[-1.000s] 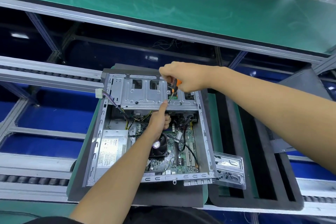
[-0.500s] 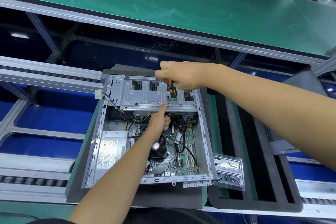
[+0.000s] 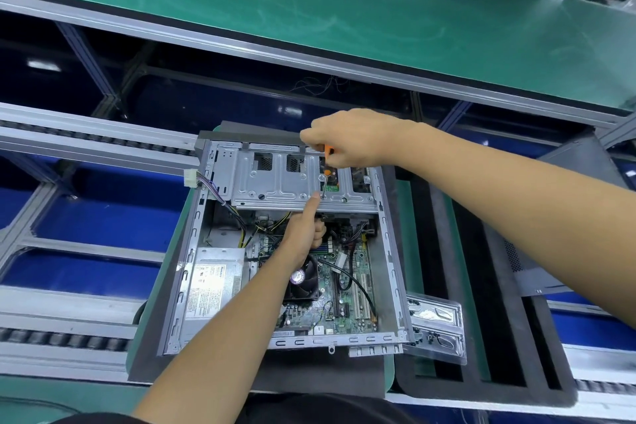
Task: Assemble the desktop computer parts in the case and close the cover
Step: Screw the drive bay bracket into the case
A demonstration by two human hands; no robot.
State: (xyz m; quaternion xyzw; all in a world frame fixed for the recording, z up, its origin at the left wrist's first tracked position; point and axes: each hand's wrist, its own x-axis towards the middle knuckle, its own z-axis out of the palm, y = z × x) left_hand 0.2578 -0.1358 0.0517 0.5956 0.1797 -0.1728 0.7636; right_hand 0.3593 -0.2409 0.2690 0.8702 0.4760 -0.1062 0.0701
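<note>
My right hand (image 3: 351, 138) is curled around the orange-handled screwdriver (image 3: 327, 171), thumb and fingers wrapped on the grip, its thin shaft pointing down so the tip sits at a screw hole near the front lip of the silver metal drive cage (image 3: 292, 179). My left hand (image 3: 304, 229) reaches up from below, index finger stretched out with its tip touching the cage right beside the screwdriver tip, the other fingers folded in and holding nothing that I can make out. The open grey metal computer case (image 3: 390, 251) lies flat on a dark foam mat (image 3: 309, 379) right in front of me, cover off, the drive cage spanning its far end. Inside it, the green motherboard (image 3: 347, 299) with a black round cooler fan (image 3: 303, 280) fills the right side, and the silver boxy power supply (image 3: 210, 286) sits at the near left. A clear plastic bag (image 3: 435, 327) lies just beside the case's right wall.
</note>
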